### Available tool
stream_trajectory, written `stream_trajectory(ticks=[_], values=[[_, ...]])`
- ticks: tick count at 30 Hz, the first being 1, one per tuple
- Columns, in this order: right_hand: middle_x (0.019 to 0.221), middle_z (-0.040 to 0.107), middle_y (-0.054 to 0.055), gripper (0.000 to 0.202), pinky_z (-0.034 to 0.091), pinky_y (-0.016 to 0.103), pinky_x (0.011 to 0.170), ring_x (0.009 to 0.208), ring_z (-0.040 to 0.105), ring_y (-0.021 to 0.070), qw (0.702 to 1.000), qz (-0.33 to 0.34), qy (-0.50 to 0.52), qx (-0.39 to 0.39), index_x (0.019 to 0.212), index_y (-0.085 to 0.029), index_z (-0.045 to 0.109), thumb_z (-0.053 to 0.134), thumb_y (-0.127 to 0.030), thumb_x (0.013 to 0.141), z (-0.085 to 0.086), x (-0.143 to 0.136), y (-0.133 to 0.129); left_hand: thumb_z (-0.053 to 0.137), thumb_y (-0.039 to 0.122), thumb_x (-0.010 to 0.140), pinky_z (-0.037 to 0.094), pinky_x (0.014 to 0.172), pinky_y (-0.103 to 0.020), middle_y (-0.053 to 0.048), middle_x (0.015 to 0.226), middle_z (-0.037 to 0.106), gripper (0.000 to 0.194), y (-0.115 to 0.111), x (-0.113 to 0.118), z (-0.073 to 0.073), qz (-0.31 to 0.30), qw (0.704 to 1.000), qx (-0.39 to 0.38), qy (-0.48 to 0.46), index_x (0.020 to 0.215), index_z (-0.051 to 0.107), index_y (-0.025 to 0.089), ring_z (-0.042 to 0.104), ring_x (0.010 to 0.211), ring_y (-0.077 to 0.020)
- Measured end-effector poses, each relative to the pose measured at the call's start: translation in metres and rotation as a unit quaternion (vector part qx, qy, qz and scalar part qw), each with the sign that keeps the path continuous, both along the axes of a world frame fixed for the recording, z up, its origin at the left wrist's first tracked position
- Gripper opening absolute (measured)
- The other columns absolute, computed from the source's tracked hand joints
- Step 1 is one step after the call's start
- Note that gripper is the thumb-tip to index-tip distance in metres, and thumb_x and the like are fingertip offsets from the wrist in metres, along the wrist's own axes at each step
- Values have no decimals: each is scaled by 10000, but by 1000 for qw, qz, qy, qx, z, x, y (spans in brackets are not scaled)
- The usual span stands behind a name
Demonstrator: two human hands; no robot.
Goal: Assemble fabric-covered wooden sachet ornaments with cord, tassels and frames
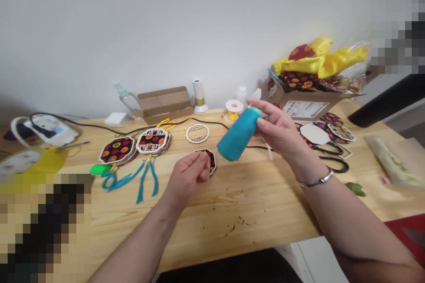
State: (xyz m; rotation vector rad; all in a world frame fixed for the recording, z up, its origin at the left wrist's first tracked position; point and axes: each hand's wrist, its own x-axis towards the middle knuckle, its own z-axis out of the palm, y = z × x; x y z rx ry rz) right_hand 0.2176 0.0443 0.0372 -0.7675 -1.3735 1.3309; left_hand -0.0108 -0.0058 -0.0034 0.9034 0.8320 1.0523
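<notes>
My right hand (279, 135) holds a teal spool of thread (237, 135) tilted above the wooden table (252, 216), fingers at its narrow top end. My left hand (189, 174) hovers lower, its fingers pinched together; whether a thread runs between them I cannot tell. Just behind the left hand lies a small red-and-black patterned fabric piece in a wooden frame (211, 159). A silver bracelet (318, 180) is on my right wrist.
Patterned ornaments with teal tassels (146, 172) lie at left near a round wooden frame (197, 133). A yellow ribbon spool (234, 109), white cone (199, 95), open cardboard box (164, 104) and a fabric-filled carton (308, 93) line the wall. Black scissors (335, 159) lie at right.
</notes>
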Motion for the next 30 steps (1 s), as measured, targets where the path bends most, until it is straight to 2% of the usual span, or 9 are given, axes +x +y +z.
stream_trajectory(ticks=[7,10,13,15,18,21,25,27,30], values=[[963,649,29,513,451,234,528,675,572,122,999,-45,16,-21,1170,-256,560,712,-403,703,-7,10,12,559,258,841,203,414,-205,92,446,197,301,6,-2,8,43,990,-37,-126,567,476,164,164,411,-66],[943,637,22,480,429,244,510,661,551,122,995,-102,4,14,1162,-265,551,677,-437,732,-10,14,18,546,247,848,215,405,-197,93,456,172,293,7,-6,10,39,986,-28,-158,573,481,167,139,412,-69],[967,628,27,472,461,257,571,731,568,136,988,-144,-30,41,1161,-262,541,679,-413,736,-14,14,21,565,288,841,225,406,-192,93,462,154,299,4,-7,13,21,985,-12,-172,577,490,169,133,415,-69],[1017,622,39,457,486,269,661,812,579,144,988,-135,-58,56,1147,-242,547,689,-370,732,-17,10,20,583,330,827,220,407,-191,95,457,139,307,1,-7,15,-1,985,-9,-172,578,501,170,127,410,-65],[1086,602,51,409,482,294,782,919,570,155,989,-88,-95,74,1142,-222,545,659,-314,760,-20,-1,15,618,313,799,204,408,-192,100,439,133,274,-3,-6,15,-38,985,-3,-169,584,523,171,116,394,-56],[1020,593,41,392,485,288,700,827,561,144,983,-64,-153,73,1169,-232,528,618,-285,791,-25,-11,9,620,298,796,201,412,-194,103,434,138,250,-5,-6,14,-49,985,1,-167,597,532,174,114,390,-54],[776,524,-7,414,428,255,539,619,472,113,969,-45,-230,73,1237,-258,486,573,-288,833,-32,-18,5,599,279,811,207,415,-190,104,440,139,237,-5,-5,14,-41,986,6,-162,609,537,172,117,395,-54],[784,518,-6,418,422,257,540,614,455,111,965,-42,-243,84,1248,-256,479,568,-292,841,-34,-19,5,589,277,819,209,415,-187,102,442,142,243,-5,-5,15,-37,987,5,-159,608,538,169,122,398,-55],[947,561,35,452,441,274,581,663,474,115,959,-40,-261,106,1262,-235,474,590,-278,827,-29,-18,4,584,274,822,212,415,-182,101,442,149,241,-5,-4,16,-33,988,7,-154,613,544,163,128,400,-52]])
